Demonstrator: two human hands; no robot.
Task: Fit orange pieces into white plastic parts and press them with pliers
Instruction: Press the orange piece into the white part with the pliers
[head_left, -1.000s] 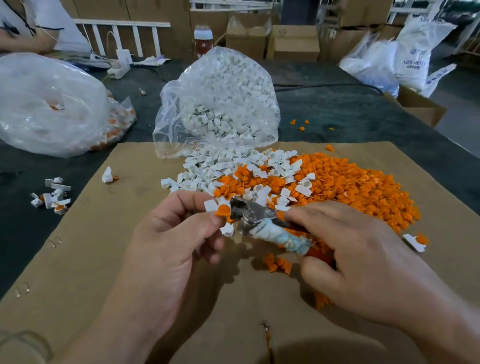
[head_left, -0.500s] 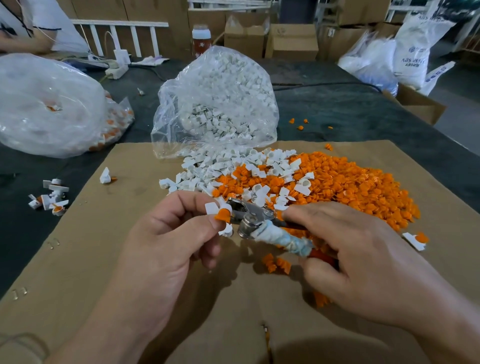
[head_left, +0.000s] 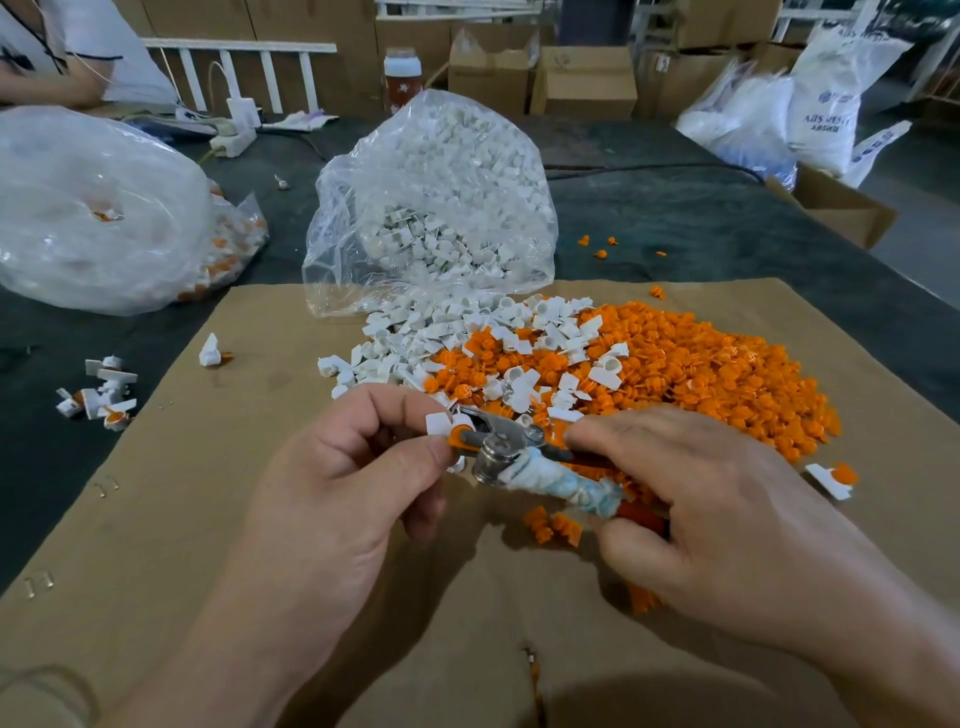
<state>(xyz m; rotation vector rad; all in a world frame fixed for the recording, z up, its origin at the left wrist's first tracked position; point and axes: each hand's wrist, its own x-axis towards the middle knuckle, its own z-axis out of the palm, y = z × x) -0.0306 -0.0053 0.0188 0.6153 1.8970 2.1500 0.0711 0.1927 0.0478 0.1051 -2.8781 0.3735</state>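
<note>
My left hand (head_left: 343, 488) pinches a white plastic part (head_left: 438, 423) with an orange piece (head_left: 455, 436) in it, between thumb and forefinger. My right hand (head_left: 691, 519) grips the pliers (head_left: 511, 449) by their cloth-wrapped handle, and the metal jaws close around the orange piece. Behind the hands, a heap of orange pieces (head_left: 701, 374) lies on the cardboard sheet (head_left: 156, 519), mixed with loose white parts (head_left: 415, 338) on its left side.
A clear bag of white parts (head_left: 441, 208) stands behind the heap. A big clear bag (head_left: 93, 208) lies at the left, with assembled parts (head_left: 101, 395) near it on the dark table. One finished part (head_left: 831, 480) lies to the right. Boxes and sacks stand behind; another person sits far left.
The pliers' jaws have moved left onto the part in my left hand and now clamp the orange piece. Both hands stay in nearly the same place.
</note>
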